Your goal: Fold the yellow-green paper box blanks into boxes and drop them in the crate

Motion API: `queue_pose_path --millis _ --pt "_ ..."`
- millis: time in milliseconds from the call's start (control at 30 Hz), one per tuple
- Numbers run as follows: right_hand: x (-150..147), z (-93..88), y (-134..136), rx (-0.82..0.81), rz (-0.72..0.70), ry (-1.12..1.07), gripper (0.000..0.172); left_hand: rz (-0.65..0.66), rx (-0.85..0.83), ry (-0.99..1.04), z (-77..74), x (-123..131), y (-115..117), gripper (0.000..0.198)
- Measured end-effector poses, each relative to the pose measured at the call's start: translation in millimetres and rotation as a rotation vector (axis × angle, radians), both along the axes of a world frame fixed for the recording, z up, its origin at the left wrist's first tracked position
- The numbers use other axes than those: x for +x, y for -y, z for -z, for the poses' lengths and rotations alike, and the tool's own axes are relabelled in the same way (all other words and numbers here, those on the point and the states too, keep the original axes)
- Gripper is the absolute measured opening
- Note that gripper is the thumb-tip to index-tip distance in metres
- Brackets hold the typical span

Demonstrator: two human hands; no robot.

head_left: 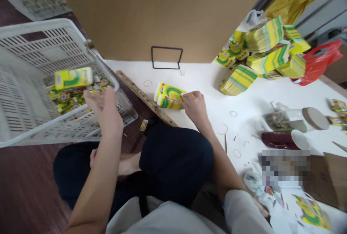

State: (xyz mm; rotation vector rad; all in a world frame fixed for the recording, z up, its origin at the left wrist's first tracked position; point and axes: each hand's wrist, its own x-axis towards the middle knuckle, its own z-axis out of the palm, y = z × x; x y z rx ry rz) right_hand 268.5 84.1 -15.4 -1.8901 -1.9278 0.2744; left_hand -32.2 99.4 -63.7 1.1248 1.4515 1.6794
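My left hand (101, 105) reaches over the rim of a white plastic basket (73, 122), its fingers spread and slightly blurred. Just beyond the fingertips is a yellow-green packet (73, 78), apart from the hand. Whether it is in the air or lying on the small packets (67, 98) in the basket I cannot tell. On the white table (206, 78), my right hand (194, 105) pinches the right edge of a flat yellow-green printed carton (170, 96). It seems to be two overlapping pieces.
Banded stacks of yellow-green cartons (264, 39) are piled at the back right, near a red plastic bag (318, 62). A jar (282, 120) and a maroon mug (279, 139) lie at right. A large cardboard box (162, 13) stands behind a black wire frame (167, 47).
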Motion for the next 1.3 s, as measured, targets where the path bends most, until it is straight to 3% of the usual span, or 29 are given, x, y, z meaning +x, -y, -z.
queue_pose_path --millis 67,133,300,467,667,733,800,900,1033,1133,1300 --pt "2.0 3.5 -1.7 -0.019 -0.025 0.039 0.013 -0.05 -0.019 0.119 4.6 15.3 8.9 0.093" --pt "3.8 7.0 -2.7 0.022 -0.053 0.042 0.012 -0.057 -0.025 0.185 4.9 33.1 17.1 0.101" --pt "3.7 12.4 -2.9 0.078 -0.104 0.061 0.018 0.001 -0.023 0.119 3.2 50.1 23.1 0.084" --pt "-1.3 4.9 -1.3 0.045 -0.073 0.043 0.025 0.074 -0.031 0.121 1.2 62.2 31.7 0.073" --pt "-7.8 -14.1 5.8 -0.01 -0.009 -0.212 0.03 0.213 -0.085 0.197 -7.4 90.7 46.6 0.076" --pt "-10.9 -21.0 9.2 -0.009 -0.112 -0.363 0.026 0.269 -0.069 0.277 -14.4 102.0 48.3 0.073" --pt "-14.3 -26.9 12.6 -0.065 -0.316 -0.488 0.027 0.335 -0.047 0.357 -23.6 114.0 48.3 0.066" --pt "-18.2 -31.8 16.2 -0.182 -0.552 -0.652 0.035 0.344 -0.009 0.333 -36.2 128.7 46.7 0.056" --pt "-17.9 -31.8 16.8 -0.177 -0.634 -0.846 0.042 0.378 0.064 0.142 -42.1 133.9 47.9 0.055" --pt "-16.3 -30.1 16.3 -0.231 -0.682 -0.886 0.045 0.443 0.056 0.142 -42.5 133.1 50.3 0.056" --pt "-17.6 -29.7 17.3 -0.464 -0.848 -0.915 0.047 0.244 0.047 0.384 -47.6 135.8 48.6 0.053"
